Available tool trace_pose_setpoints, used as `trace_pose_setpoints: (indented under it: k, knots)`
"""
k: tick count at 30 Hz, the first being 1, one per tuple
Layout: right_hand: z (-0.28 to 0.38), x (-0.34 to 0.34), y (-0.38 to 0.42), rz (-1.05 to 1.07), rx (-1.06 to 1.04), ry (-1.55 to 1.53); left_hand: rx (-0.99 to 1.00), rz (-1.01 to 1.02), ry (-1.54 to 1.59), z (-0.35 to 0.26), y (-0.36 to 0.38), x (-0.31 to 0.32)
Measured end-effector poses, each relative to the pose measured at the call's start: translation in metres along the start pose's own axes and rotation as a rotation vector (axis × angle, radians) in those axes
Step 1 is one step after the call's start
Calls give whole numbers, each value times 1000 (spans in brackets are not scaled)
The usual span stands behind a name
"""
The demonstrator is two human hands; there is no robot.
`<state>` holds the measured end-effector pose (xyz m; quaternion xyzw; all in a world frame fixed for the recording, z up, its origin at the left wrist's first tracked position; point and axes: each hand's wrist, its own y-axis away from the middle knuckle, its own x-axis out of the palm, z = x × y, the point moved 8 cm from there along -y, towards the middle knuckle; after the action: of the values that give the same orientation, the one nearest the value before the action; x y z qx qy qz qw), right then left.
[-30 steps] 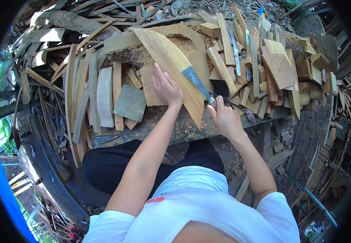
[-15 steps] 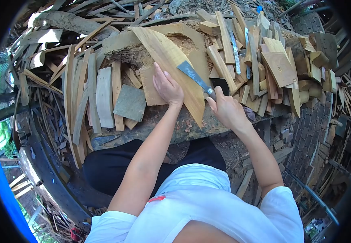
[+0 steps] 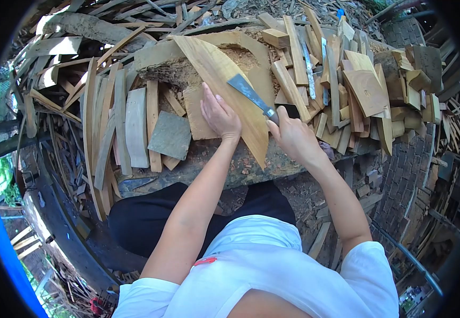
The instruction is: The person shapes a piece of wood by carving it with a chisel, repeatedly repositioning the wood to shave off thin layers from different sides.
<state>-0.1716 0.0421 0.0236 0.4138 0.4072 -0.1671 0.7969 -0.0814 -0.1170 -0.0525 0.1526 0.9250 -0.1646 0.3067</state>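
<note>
A long curved wooden board with pointed ends lies diagonally across a rough wooden block. Against the board's left edge rests my left hand, its fingers stretched out and nothing wrapped in them. My right hand is closed around the dark handle of a scraper-like tool. The tool's flat, widening metal blade points up and left over the middle of the board. A small black object sits just beyond my right hand, partly hidden by it.
Upright and leaning wood offcuts crowd the right of the bench. At the left stand long curved strips, a pale plank and a grey square piece. Scrap wood is heaped behind.
My right hand has shifted slightly left with the tool, and the blade has moved a little up and left over the board. My left hand is nearly unmoved.
</note>
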Motion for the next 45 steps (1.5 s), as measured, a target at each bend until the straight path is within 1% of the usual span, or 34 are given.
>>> trace_pose_setpoints:
  k: [1,3,6,7,9,10,11,12,14,17,20,21,23,25,27,28,30,32,34,36,39,40,43,45]
  knots:
    - [0,5,-12,-5,7,-1,5,5,6,-1,0,0]
    - [19,-1,-46,-198,-165,-12,-21,29,5,-1,-1,-1]
    - [42,-5,-80,-262,-196,-43,-1,9,-2,-1,-2,-1]
    - [38,-3,-72,-262,-189,-46,1,15,-2,-1,-1,-2]
    - [20,5,-44,-187,-112,-24,-1,11,8,-2,-2,-1]
    - [5,13,-19,-187,-87,-23,-9,0,10,-3,-3,-2]
    - [-10,22,7,-150,-59,-101,-5,-3,14,-4,-3,-2]
    - [-21,28,34,-127,-51,-115,-5,-4,15,-3,-1,-3]
    - [-34,36,76,-39,46,-70,-15,-7,7,0,1,-3]
    - [-28,26,76,-47,53,-39,-2,-7,9,-2,-1,-2]
    - [-8,13,23,-146,-38,-60,-6,-10,6,-2,0,-1]
    - [-2,14,5,-146,-45,-64,-9,-5,7,-1,0,-1]
    - [8,11,-14,-243,-107,-58,-6,6,1,0,0,-2]
    - [0,13,2,-244,-116,-47,-12,5,7,-2,-2,-1]
    - [-20,27,37,-103,-3,-119,-5,-11,2,-2,-1,-2]
    - [-24,30,54,-90,-10,-112,-19,-16,-3,0,-1,-3]
    - [-34,34,79,-71,62,-106,-6,-10,5,0,0,-2]
    - [-29,27,67,-89,51,-97,-8,-1,7,-1,0,-1]
    - [-17,19,37,-111,22,-81,-11,-12,10,-2,0,-2]
    - [1,11,1,-197,-51,-58,-12,-4,-11,-1,-1,-2]
    - [8,8,-5,-224,-73,-63,-15,3,3,0,-1,-1]
    - [1,11,7,-203,-79,-86,-19,-6,11,-1,-2,-1]
    - [-30,32,56,-120,23,-76,-28,-18,2,1,0,-2]
    - [-29,27,69,-84,50,-56,-31,5,22,1,1,-2]
